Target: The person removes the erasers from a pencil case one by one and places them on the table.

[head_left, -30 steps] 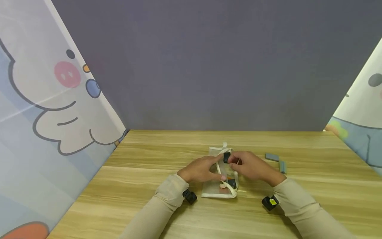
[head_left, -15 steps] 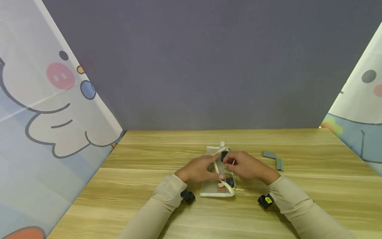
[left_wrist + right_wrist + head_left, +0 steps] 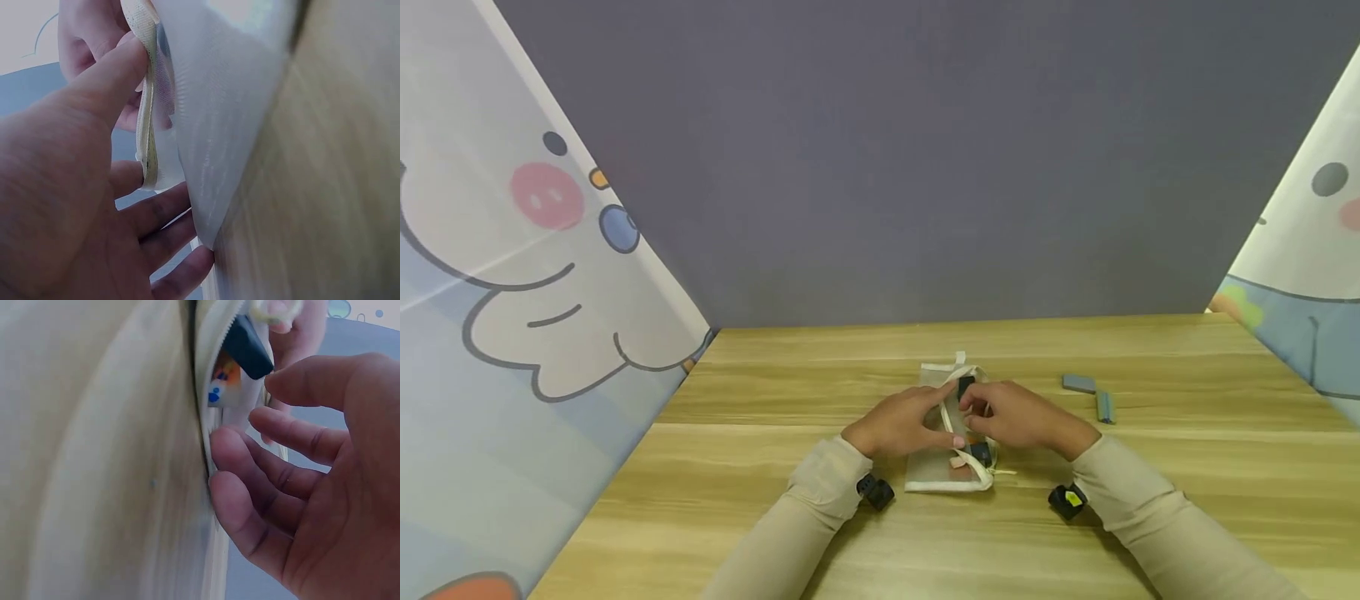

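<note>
A see-through mesh zip pouch (image 3: 931, 468) with cream edging lies at mid-table, its mouth facing right. My left hand (image 3: 895, 425) holds the mouth apart, thumb and index finger spread along the zip edge. In the left wrist view, the zip tape (image 3: 147, 106) runs between those two fingertips. A black block (image 3: 966, 387) shows at the mouth's far end; another black block (image 3: 249, 347) sits near the zip's near end, beside an orange and blue printed piece (image 3: 224, 381). My right hand (image 3: 1026, 417) reaches over the mouth with curled fingers. What its fingertips hold, I cannot tell.
Two small grey-green flat pieces, one farther (image 3: 1078, 383) and one nearer (image 3: 1105, 407), lie right of the pouch, beyond my right wrist. A grey panel (image 3: 917, 167) stands behind the wooden table (image 3: 790, 358), with cartoon-print sheets (image 3: 512, 350) at the sides.
The head view has shifted slightly. My right fingertips have moved left over the mouth and now overlap the far black block's lower part. My left hand keeps its place on the pouch.
</note>
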Demonstrator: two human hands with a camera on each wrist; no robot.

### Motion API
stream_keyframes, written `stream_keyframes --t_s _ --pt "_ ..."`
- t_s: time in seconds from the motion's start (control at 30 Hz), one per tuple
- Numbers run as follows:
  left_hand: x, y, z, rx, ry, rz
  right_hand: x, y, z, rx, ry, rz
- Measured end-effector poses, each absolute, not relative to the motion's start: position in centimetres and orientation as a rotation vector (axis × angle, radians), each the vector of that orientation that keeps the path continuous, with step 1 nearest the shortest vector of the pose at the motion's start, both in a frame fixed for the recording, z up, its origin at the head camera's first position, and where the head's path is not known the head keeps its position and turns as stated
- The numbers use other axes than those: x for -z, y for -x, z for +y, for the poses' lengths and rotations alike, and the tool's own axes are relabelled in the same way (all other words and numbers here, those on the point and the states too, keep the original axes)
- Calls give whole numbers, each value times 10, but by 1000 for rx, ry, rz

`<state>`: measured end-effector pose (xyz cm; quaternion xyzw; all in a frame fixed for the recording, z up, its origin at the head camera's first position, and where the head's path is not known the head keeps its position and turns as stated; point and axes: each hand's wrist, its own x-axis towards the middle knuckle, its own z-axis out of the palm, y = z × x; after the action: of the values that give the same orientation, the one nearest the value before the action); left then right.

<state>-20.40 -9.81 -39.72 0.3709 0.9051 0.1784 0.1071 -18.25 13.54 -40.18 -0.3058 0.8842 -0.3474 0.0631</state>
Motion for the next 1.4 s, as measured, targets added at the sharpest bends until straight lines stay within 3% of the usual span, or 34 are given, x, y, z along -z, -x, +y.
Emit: stream_keyframes --t_s 1.4 --pt "395 207 -103 -604 -1076 2541 398 173 143 1055 915 2522"
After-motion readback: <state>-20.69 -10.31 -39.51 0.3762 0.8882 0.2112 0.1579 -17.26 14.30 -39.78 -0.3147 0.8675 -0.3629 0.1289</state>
